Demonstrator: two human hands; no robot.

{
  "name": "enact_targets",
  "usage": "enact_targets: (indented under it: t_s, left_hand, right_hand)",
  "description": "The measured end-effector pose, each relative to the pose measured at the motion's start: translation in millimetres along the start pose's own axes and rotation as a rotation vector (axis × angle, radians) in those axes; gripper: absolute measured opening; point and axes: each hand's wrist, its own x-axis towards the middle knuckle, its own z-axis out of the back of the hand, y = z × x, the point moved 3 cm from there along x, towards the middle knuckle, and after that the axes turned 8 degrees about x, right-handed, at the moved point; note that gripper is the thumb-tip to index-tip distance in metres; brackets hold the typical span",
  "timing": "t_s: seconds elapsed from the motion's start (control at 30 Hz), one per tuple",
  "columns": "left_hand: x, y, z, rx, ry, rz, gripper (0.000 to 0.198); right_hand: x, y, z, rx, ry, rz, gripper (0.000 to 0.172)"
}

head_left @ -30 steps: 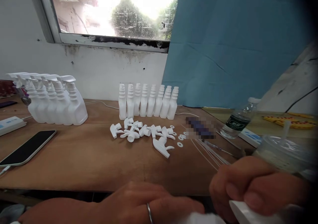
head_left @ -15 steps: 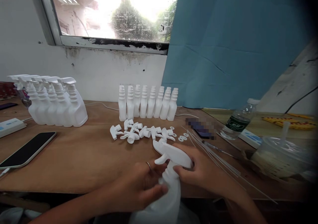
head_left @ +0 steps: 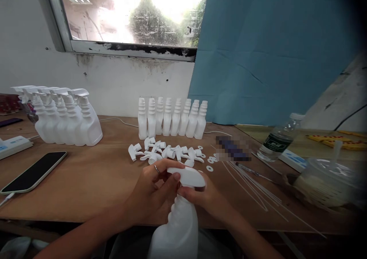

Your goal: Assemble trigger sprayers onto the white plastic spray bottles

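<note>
I hold a white spray bottle [head_left: 179, 228] upright over the table's front edge. Its white trigger head [head_left: 187, 176] sits on the neck. My left hand [head_left: 150, 190], with a ring on one finger, curls over the head from the left. My right hand [head_left: 202, 196] grips the collar under the head from the right. Just beyond lies a heap of loose white trigger heads [head_left: 164, 153] with small white washers [head_left: 210, 168] beside it.
A row of capless white bottles [head_left: 172, 117] stands at the back; finished spray bottles [head_left: 64, 117] stand back left. A phone [head_left: 33, 171] and power strip [head_left: 13, 146] lie left. Thin white tubes [head_left: 252, 186], a water bottle [head_left: 276, 138] and a lidded cup [head_left: 327, 178] sit right.
The bottle has come up from below the table edge to upright. Both hands have shifted onto the trigger head and neck, the left now on top of the head.
</note>
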Motion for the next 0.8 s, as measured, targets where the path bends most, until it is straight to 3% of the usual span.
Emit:
enact_targets:
  t_s: [0.2,0.37,0.6,0.7,0.8]
  left_hand:
    - [-5,6,8.9,-0.181,-0.028,0.097,0.021]
    - [-7,6,11.9,-0.254,-0.004,0.106,0.021]
    - [-6,7,10.2,-0.35,0.086,0.177,0.024]
    - [-6,6,11.0,-0.342,0.083,0.142,0.023]
    - [-6,6,12.4,-0.313,0.074,0.154,0.021]
  right_hand:
    - [0,-39,-30,0.493,-0.206,0.028,0.04]
    - [0,-48,-31,0.65,-0.076,0.008,0.031]
    - [4,-45,-33,0.595,0.092,0.026,0.025]
    - [5,-45,-35,0.662,0.1,0.021,0.03]
    - [5,-45,-35,0.576,0.078,0.015,0.028]
